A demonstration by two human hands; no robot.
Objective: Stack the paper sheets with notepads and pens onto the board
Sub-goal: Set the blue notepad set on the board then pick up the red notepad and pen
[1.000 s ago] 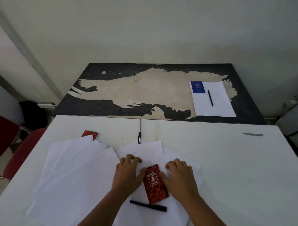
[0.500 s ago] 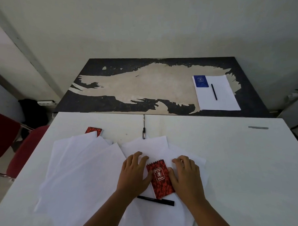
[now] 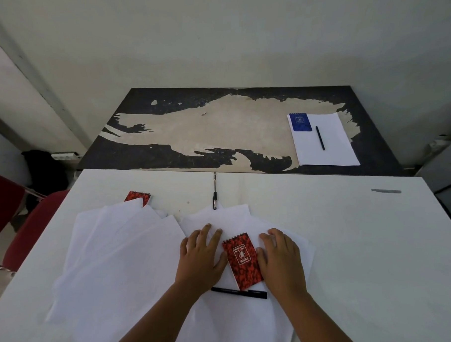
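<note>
A red spiral notepad (image 3: 243, 262) lies on loose white paper sheets (image 3: 124, 255) spread over the white table (image 3: 351, 230). My left hand (image 3: 200, 257) presses flat on the paper at the notepad's left, my right hand (image 3: 280, 256) flat at its right. A black pen (image 3: 238, 292) lies just below the notepad. A second red notepad (image 3: 137, 197) peeks out behind the sheets, and another pen (image 3: 214, 194) lies beyond them. On the worn black board (image 3: 192, 151), at the far right, a paper stack (image 3: 329, 150) carries a blue notepad (image 3: 300, 122) and a pen (image 3: 320, 137).
A red chair (image 3: 22, 221) stands at the table's left. A grey strip of tape (image 3: 386, 191) sits on the table's far right. A wall rises behind the board, and a power strip (image 3: 65, 156) lies on the floor at left.
The view has shifted slightly, so everything sits a bit further right in the frame. Both hands stay flat beside the red notepad, my left fingers spread a little more.
</note>
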